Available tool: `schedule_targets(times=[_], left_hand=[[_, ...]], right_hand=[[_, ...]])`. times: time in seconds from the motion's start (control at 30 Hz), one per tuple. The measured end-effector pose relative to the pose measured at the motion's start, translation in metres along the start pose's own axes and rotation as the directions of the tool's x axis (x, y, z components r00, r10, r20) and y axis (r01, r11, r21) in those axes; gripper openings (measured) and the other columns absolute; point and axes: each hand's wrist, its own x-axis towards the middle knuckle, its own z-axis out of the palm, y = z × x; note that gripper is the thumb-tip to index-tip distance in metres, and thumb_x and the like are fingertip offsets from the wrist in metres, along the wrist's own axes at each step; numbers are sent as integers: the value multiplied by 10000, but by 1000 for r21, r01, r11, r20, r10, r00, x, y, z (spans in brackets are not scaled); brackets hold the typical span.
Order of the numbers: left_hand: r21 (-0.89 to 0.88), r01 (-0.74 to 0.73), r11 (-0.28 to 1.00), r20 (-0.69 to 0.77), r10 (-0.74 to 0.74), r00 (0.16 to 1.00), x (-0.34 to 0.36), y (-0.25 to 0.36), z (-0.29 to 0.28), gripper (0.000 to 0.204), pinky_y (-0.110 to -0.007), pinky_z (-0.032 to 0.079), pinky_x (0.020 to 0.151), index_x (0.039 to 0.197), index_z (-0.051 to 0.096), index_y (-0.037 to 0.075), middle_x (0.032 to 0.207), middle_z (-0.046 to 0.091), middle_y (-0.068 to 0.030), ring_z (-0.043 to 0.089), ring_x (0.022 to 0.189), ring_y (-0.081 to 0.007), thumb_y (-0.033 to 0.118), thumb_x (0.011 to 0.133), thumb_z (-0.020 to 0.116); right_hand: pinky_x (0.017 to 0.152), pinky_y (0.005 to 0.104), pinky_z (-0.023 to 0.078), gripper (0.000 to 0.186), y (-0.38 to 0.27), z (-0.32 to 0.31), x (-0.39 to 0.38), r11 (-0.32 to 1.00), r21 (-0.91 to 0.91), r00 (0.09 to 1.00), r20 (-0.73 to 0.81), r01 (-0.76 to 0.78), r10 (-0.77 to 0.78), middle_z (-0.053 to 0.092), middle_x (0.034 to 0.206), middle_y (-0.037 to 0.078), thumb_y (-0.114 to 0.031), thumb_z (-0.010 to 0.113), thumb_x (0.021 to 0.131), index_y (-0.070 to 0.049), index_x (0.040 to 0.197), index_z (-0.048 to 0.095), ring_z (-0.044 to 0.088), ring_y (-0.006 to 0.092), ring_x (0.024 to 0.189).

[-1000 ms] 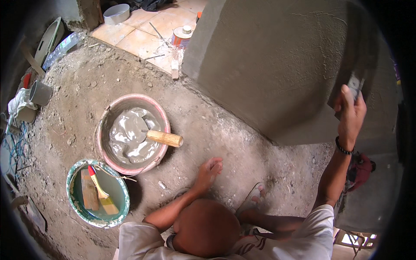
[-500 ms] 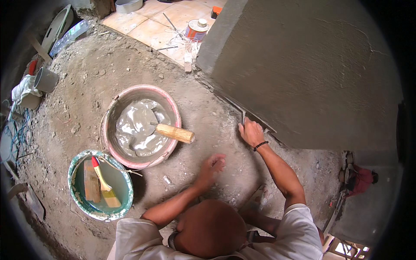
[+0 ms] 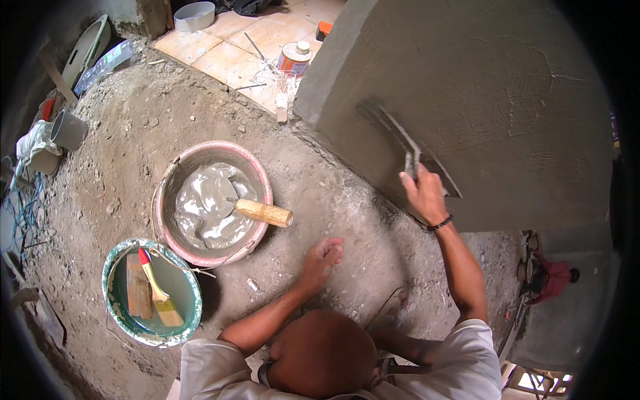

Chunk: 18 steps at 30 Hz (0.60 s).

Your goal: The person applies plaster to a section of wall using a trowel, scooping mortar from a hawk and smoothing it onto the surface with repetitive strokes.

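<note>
My right hand (image 3: 429,195) is closed round the handle of a plastering trowel (image 3: 405,141). Its long metal blade lies tilted against the wet grey plaster of the wall (image 3: 480,100), a little above the wall's lower edge. Over the dirt hangs my left hand (image 3: 322,261), fingers loosely bent and holding nothing visible. To its upper left stands a pinkish tub (image 3: 268,190) of wet grey mortar (image 3: 203,197). A second trowel with a wooden handle (image 3: 264,212) rests in that mortar.
A green bucket (image 3: 109,297) of water holds a paintbrush (image 3: 160,290) and a wooden block (image 3: 139,287). On the tiles stand a tin can (image 3: 293,60) and a round white container (image 3: 194,17). A plastic bottle (image 3: 107,65) lies far left; another person (image 3: 552,279) is at right.
My right hand has moved the plastering trowel up and rightward, from the wall's bottom edge onto its face. My left hand stays near the same spot. The whole view has shifted slightly.
</note>
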Motion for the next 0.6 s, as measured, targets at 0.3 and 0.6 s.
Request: schedule_targets(times=[0.3, 0.6], left_hand=[[-2, 15, 1000, 31, -15, 999, -8, 3, 5, 362, -235, 436, 727, 1198, 557, 12, 887, 593, -3, 558, 791, -87, 289, 965, 560], [84, -3, 996, 71, -3, 998, 3, -13, 22, 371, -248, 453, 742, 1214, 560, 11, 897, 606, -21, 566, 802, -102, 282, 961, 558]], right_hand=[[476, 215, 350, 231, -6, -137, -17, 860, 511, 933, -317, 15, 172, 498, 640, -53, -261, 630, 933, -67, 824, 565, 443, 34, 554], [579, 497, 506, 319, -26, 30, -22, 977, -125, 974, 173, 170, -147, 615, 662, 243, -284, 619, 893, 28, 864, 559, 635, 413, 623]])
